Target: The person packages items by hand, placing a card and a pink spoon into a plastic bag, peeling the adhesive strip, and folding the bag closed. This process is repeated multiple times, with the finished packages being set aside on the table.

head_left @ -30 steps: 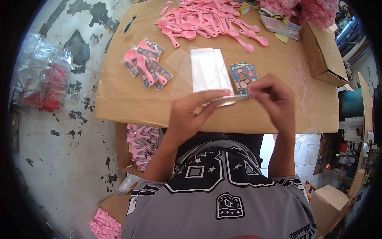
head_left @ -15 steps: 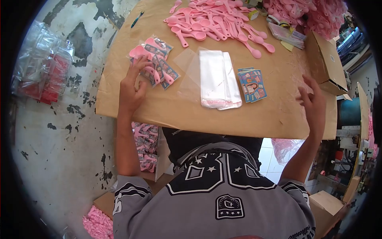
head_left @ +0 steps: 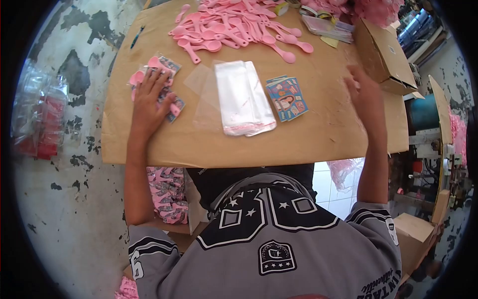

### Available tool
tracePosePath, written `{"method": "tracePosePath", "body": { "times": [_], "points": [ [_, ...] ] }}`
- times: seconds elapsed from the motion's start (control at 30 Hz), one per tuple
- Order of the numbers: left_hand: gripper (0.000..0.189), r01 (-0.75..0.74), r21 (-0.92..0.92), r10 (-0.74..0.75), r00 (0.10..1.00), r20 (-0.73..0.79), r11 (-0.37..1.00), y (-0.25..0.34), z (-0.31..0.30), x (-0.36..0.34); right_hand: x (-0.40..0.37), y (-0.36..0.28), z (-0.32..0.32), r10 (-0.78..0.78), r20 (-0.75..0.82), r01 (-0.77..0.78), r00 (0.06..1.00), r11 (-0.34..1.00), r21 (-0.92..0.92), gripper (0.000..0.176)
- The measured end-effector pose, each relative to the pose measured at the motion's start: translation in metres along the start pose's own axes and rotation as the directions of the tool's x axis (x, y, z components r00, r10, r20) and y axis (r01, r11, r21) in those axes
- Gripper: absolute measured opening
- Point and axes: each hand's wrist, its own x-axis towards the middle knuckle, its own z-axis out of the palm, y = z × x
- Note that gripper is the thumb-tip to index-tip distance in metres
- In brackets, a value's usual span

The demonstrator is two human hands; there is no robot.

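My left hand (head_left: 149, 99) lies over a small pile of clear packets (head_left: 173, 112), its fingers spread on top. Each visible packet holds a pink spoon and a printed card. Out at the right side of the table, my right hand (head_left: 364, 94) is raised near a cardboard box, its fingers blurred and partly hidden. Between the hands lie clear plastic bags (head_left: 239, 99), stacked in slightly fanned piles. A short stack of blue printed cards (head_left: 289, 99) sits right of the bags.
Loose pink spoons (head_left: 224, 27) are heaped at the back of the brown-covered table (head_left: 189, 149). A pen (head_left: 137, 37) lies back left. The cardboard box (head_left: 383, 57) stands at the right edge, near tape rolls and a plastic case (head_left: 326, 29). Below, a carton holds filled packets (head_left: 167, 194).
My left hand has moved from the packets' near edge to lie flat across them. My right hand has turned, its fingers now blurred. The whole view has shifted a little.
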Motion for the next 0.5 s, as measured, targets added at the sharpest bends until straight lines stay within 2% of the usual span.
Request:
{"method": "tracePosePath", "body": {
  "times": [0.07, 0.13, 0.23, 0.27, 0.37, 0.4, 0.43, 0.47, 0.5],
  "points": [
    [0.057, -0.027, -0.021, 0.027, 0.999, 0.034, 0.999, -0.007, -0.006, -0.001, -0.025, -0.009, 0.013, -0.213, 0.037, 0.215, 0.976, 0.976, -0.045, 0.045],
    [0.056, -0.054, -0.028, 0.056, 0.996, 0.066, 0.998, -0.02, -0.013, -0.001, -0.046, -0.024, 0.026, -0.243, 0.19, 0.242, 0.951, 0.97, 0.026, 0.059],
    [0.056, -0.097, -0.035, 0.1, 0.991, 0.094, 0.995, -0.042, -0.024, -0.003, -0.077, -0.025, 0.049, -0.398, 0.309, 0.468, 0.864, 0.86, -0.202, 0.071],
    [0.057, -0.091, -0.09, 0.099, 0.99, 0.1, 0.992, -0.046, -0.029, -0.004, -0.081, -0.024, 0.051, -0.326, 0.381, 0.416, 0.865, 0.891, -0.181, 0.079],
    [0.057, -0.041, -0.304, 0.073, 0.993, 0.095, 0.952, -0.05, -0.04, -0.004, -0.063, 0.011, 0.044, -0.227, 0.222, 0.316, 0.948, 0.746, -0.586, 0.076],
    [0.056, -0.002, -0.404, 0.041, 0.995, 0.088, 0.915, -0.049, -0.041, -0.005, -0.057, 0.023, 0.033, -0.299, 0.088, 0.278, 0.95, 0.689, -0.67, 0.068],
    [0.056, 0.034, -0.499, 0.009, 0.996, 0.084, 0.866, -0.048, -0.042, -0.005, -0.051, 0.027, 0.015, -0.257, 0.049, 0.252, 0.965, 0.865, -0.435, 0.062],
    [0.054, -0.006, -0.461, 0.021, 0.999, 0.027, 0.887, -0.045, -0.043, -0.004, -0.044, 0.027, -0.007, -0.205, 0.026, 0.207, 0.978, 0.965, -0.161, 0.056],
    [0.053, -0.045, -0.421, 0.036, 0.999, -0.028, 0.906, -0.041, -0.044, -0.001, -0.039, 0.027, -0.026, -0.147, 0.018, 0.143, 0.989, 0.982, 0.126, 0.051]
  ]
}}
